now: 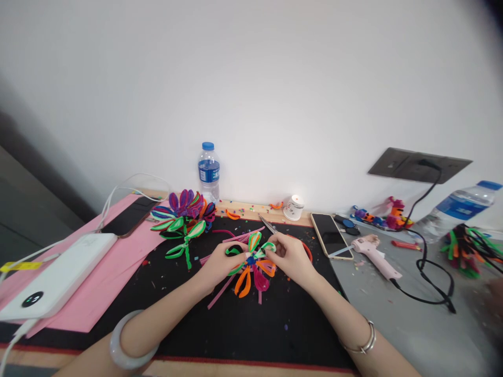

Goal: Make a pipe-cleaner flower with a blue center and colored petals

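Observation:
Over the black mat (196, 324) I hold a pipe-cleaner flower (244, 283) with green-and-white, orange and magenta petals round a blue centre. My left hand (225, 264) pinches it near the centre from the left. On the other side my right hand (291, 257) has its thumb and fingers closed on a green-and-white petal (269, 247). Pink pipe cleaners (221, 293) lie beneath the flower. Behind my right hand, scissors (268, 224) show their blades; their orange handle is partly hidden. A finished-looking bunch of pipe-cleaner flowers (186, 209) lies to the left.
Left are pink paper (133, 267), a white power bank (63, 275) and a dark phone (131, 215). A water bottle (208, 173) and paper cup (294, 208) stand by the wall. Right lie another phone (332, 235), a pink glue gun (377, 257) with black cable, and a tilted bottle (458, 209).

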`<action>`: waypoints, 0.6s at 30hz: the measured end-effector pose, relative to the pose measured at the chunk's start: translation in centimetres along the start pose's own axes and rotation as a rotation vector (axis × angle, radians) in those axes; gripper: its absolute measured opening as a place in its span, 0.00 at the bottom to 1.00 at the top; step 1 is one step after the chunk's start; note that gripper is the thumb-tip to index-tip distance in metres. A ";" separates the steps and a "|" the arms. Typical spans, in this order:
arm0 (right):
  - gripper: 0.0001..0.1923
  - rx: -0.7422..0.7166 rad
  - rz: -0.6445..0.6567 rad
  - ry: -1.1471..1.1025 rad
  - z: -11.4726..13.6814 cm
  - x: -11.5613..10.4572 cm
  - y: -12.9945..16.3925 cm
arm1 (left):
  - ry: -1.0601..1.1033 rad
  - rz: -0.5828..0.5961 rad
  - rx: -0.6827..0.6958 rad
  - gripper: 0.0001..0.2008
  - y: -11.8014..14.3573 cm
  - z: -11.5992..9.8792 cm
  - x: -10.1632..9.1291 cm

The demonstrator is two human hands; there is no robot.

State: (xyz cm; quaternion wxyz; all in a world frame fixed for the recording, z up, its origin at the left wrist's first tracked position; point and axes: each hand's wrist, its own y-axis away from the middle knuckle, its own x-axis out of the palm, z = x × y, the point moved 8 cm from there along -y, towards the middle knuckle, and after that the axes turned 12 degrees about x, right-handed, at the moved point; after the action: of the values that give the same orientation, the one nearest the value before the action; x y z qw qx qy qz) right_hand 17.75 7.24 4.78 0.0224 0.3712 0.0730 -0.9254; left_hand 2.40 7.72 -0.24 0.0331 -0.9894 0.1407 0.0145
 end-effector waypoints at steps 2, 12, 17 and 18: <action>0.03 -0.011 -0.003 0.006 0.2 -0.1 -0.1 | 0.003 -0.009 0.018 0.14 0.0 -0.3 -0.1; 0.10 -0.060 0.153 0.071 0.6 1.0 -0.1 | -0.016 0.013 0.051 0.12 0.0 -0.3 0.1; 0.11 -0.093 0.167 0.100 0.8 1.1 0.0 | 0.000 0.034 0.036 0.12 0.0 -0.1 0.4; 0.12 -0.104 0.162 0.106 0.9 1.0 0.0 | 0.008 0.036 0.029 0.12 0.0 -0.1 0.4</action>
State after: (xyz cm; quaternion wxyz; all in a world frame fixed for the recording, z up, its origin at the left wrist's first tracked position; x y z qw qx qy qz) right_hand 16.36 7.10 4.72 0.1124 0.4227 0.0915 -0.8946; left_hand 2.81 7.58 -0.18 0.0467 -0.9862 0.1586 0.0091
